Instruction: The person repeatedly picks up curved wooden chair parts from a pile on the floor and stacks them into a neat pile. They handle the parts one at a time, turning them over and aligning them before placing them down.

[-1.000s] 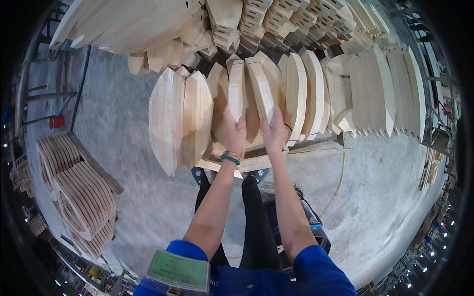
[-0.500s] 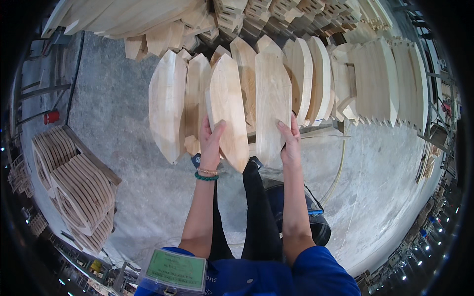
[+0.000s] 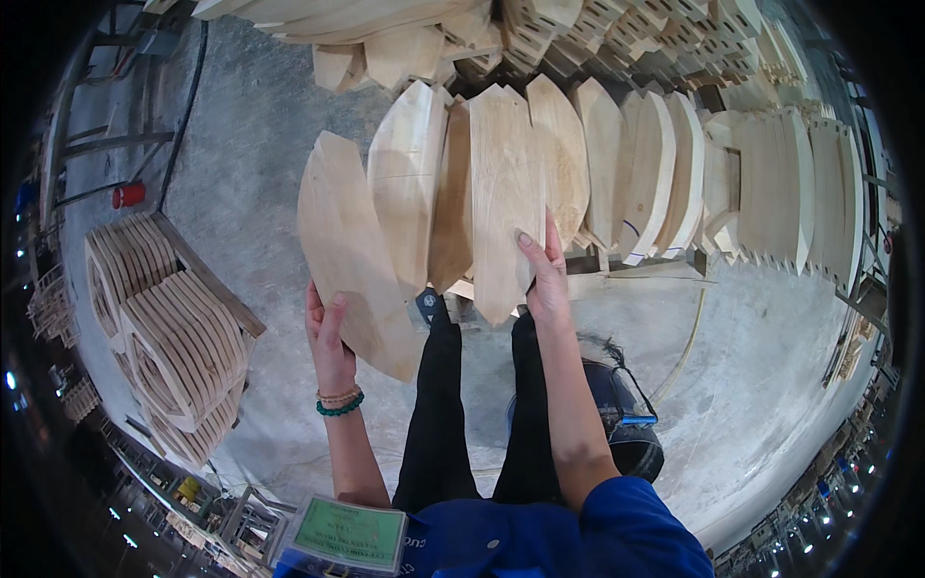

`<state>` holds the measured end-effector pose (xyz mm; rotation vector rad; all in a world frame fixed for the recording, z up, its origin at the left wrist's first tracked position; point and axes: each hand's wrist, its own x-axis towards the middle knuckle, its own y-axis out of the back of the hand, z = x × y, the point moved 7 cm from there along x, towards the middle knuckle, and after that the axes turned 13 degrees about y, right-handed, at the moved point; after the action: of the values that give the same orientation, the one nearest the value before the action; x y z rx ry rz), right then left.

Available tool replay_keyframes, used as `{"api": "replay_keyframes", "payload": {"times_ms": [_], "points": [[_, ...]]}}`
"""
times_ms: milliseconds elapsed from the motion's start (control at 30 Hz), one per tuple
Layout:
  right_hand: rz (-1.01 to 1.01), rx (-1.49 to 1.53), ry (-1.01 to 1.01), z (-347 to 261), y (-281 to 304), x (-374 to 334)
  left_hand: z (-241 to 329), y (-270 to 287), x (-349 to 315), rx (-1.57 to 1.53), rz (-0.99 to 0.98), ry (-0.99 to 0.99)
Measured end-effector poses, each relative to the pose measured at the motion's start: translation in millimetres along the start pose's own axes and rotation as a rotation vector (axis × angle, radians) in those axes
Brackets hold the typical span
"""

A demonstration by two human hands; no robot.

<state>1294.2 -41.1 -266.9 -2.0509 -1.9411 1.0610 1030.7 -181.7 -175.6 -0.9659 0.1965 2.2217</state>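
Note:
My left hand [image 3: 330,332] grips the lower part of a pale wooden board [image 3: 352,255] with a curved edge and angled ends. It is held tilted, clear of the row and out to the left. My right hand [image 3: 545,275] is closed on the right edge of another pointed wooden board [image 3: 507,202], thumb on its face; that board stands nearly upright before the row. Between the two, more shaped boards [image 3: 409,173] lean on edge. Whether the right-hand board still rests on something below cannot be seen.
Further curved boards [image 3: 655,173] stand in a row to the right, with slotted pieces [image 3: 626,43] stacked behind. Nested curved wooden frames [image 3: 183,328] sit on the floor at left, near a red bucket [image 3: 128,196]. A dark container [image 3: 617,424] stands beside my right leg.
My left hand has carried its board left and nearer to me, tilting it away from the row. My right hand and its board have shifted slightly left. The view has moved too.

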Motion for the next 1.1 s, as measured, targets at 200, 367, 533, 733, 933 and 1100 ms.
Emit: {"api": "replay_keyframes", "payload": {"times_ms": [200, 367, 533, 733, 933, 1100], "points": [[0.067, 0.023, -0.024, 38, -15, -12, 12, 19, 8, -0.027, 0.028, -0.008], [0.004, -0.415, 0.023, 48, -2, -6, 3, 29, 16, -0.084, -0.034, 0.091], [-0.109, -1.311, 0.406, 4, -23, -9, 11, 17, 17, -0.113, -0.096, 0.09], [-0.306, -0.304, -0.182, 52, -90, -52, 25, -23, 7, 0.06, -0.074, -0.103], [-0.391, -0.16, -0.232, 36, -138, -71, 1, -32, 9, -0.127, -0.081, 0.077], [-0.611, -0.332, 0.01, 21, -150, -85, -30, -31, 17, -0.342, -0.229, 0.352]]}}
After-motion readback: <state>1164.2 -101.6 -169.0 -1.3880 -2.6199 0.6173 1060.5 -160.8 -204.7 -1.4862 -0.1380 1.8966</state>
